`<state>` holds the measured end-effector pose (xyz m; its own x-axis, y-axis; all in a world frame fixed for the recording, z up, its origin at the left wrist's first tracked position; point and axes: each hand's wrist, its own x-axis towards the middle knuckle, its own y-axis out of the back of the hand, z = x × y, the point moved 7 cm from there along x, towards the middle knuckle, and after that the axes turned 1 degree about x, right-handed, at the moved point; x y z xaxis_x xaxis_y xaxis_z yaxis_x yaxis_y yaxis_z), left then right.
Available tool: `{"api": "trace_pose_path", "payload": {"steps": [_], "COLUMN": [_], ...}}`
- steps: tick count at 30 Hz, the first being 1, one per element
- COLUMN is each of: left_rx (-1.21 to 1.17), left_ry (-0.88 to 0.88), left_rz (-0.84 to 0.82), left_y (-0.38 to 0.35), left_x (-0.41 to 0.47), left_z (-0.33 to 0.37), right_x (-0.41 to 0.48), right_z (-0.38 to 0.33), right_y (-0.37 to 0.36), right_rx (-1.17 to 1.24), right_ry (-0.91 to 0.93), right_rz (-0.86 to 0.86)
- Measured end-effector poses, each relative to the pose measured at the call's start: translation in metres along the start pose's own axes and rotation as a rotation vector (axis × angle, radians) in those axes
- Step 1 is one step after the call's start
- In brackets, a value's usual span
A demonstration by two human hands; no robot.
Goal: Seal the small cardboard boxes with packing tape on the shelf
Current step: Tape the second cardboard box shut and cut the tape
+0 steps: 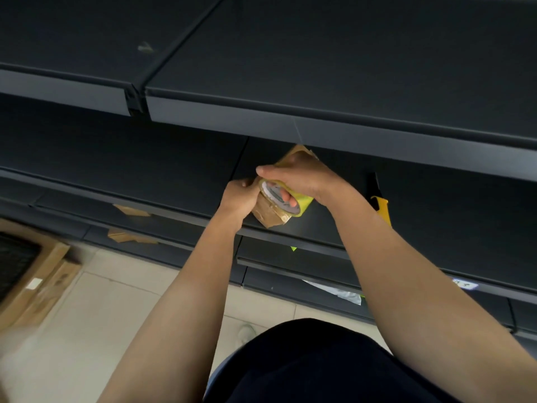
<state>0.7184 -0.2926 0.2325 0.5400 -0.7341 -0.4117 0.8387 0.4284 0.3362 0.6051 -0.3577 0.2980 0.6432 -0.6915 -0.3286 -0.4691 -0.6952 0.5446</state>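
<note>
At the front edge of the shelf (pixel 174 181), the left grip (pixel 239 196) held a small box (pixel 270 216), contents hidden; the right grip (pixel 299 177) grasped the tape roll (pixel 303 203) against it.

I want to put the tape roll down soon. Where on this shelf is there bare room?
The shelf is bare left of the left hand, and again right of the yellow-handled knife. It is crowded at the cardboard box, where the right hand holds the tape roll.

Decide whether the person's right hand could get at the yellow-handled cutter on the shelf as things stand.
Probably yes, once freed: the cutter lies beside the right forearm with nothing between, but the right hand grips the tape roll over the box.
</note>
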Motion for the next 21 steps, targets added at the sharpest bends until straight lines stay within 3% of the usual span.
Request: {"api": "trace_pose_path", "payload": {"steps": [8,18,21], "left_rx": [-0.114,-0.029,-0.014], "left_ry": [-0.027,-0.137,-0.137], "left_rz": [0.158,0.245,0.254], "left_y": [0.013,0.012,0.013], "left_x": [0.017,0.029,0.031], "left_z": [0.012,0.004,0.003], "right_x": [-0.007,-0.024,-0.033], "right_z": [-0.002,0.084,0.122], "right_y": [-0.006,-0.020,-0.044], "right_rx": [0.277,0.103,0.083], "right_ry": [-0.045,-0.252,-0.365], "right_rz": [0.047,-0.098,-0.251]}}
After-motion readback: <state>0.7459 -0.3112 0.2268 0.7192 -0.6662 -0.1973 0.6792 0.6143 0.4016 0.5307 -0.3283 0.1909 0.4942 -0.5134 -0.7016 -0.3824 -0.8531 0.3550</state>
